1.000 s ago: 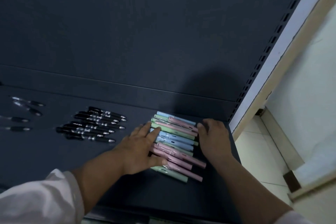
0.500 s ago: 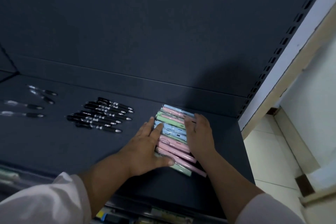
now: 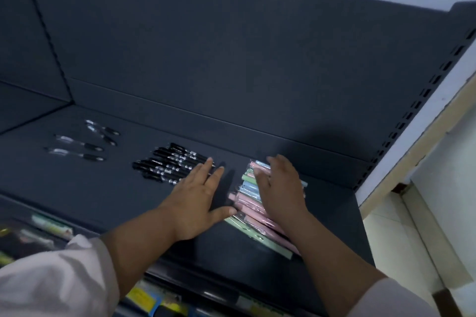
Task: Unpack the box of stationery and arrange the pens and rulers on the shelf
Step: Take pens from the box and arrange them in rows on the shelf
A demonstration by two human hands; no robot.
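**Shelf with pens in three groups, both hands down on it**

Dark grey metal fills most of the view. The shelf runs flat under both hands, the back panel rises beyond the fingertips, and a slotted upright stands well off to the right of the right hand. A white sleeve covers the left forearm near the elbow. Below that arm, on a lower level, lie blurred packaged goods; what they are cannot be told.

The left hand lies palm down on the bare shelf with straight, spread fingers and holds nothing. Its thumb points right, the tip at the left edge of the pastel pens. The right hand rests on top of those pens, its fingers relaxed and laid across them, not curled round any one.

The pastel pens, pink, green and blue, are stacked side by side in clear wrappers. They stick out from under the right hand on both sides and toward the wrist.

A tight row of black pens lies just at the left hand's fingertips. Farther left, well apart from that hand, lie a few clear pens with black grips, loosely spaced.
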